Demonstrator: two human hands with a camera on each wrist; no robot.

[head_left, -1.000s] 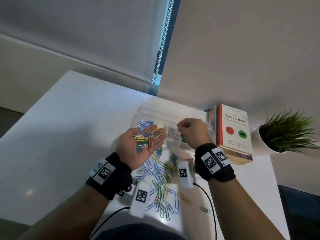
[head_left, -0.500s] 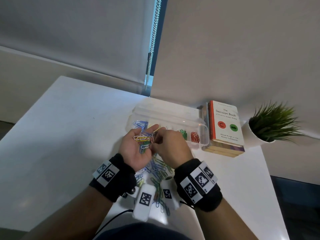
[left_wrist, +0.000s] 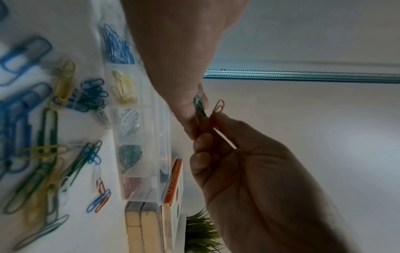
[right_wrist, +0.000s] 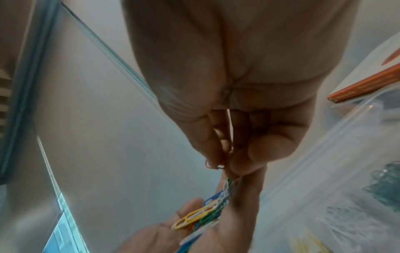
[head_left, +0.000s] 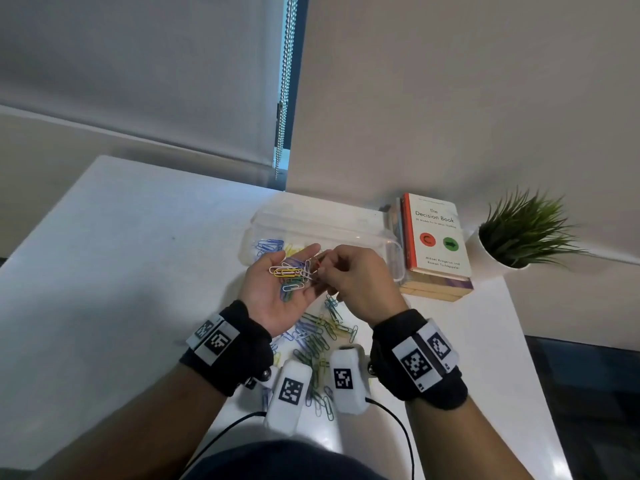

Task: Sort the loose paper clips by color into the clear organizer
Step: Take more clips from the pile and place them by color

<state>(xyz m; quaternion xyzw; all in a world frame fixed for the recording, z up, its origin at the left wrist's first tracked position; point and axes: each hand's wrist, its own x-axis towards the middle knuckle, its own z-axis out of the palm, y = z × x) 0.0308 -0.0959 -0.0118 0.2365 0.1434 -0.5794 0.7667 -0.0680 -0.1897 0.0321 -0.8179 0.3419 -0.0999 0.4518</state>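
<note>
My left hand point(head_left: 273, 299) lies palm up above the table, fingers nearly straight, carrying several mixed paper clips point(head_left: 291, 275) in yellow, white, blue and green. My right hand point(head_left: 353, 282) meets its fingertips, and thumb and forefinger pinch a red clip point(head_left: 314, 262), which sticks up in the left wrist view point(left_wrist: 218, 106). Behind both hands stands the clear organizer point(head_left: 346, 230). Its compartments hold blue point(left_wrist: 116, 46), yellow point(left_wrist: 123, 89), white point(left_wrist: 128, 121), green point(left_wrist: 129, 155) and red clips point(left_wrist: 129, 186). A pile of loose clips point(head_left: 318, 337) lies on the table under my wrists.
An orange and white book point(head_left: 436, 237) tops a small stack right of the organizer. A potted green plant point(head_left: 519, 233) stands further right by the wall. A blind chain point(head_left: 284, 98) hangs behind. The white table point(head_left: 121, 271) stretches wide to the left.
My right hand came back from the organizer to the left palm and now pinches a red clip there. The left hand kept its load of clips and barely moved.
</note>
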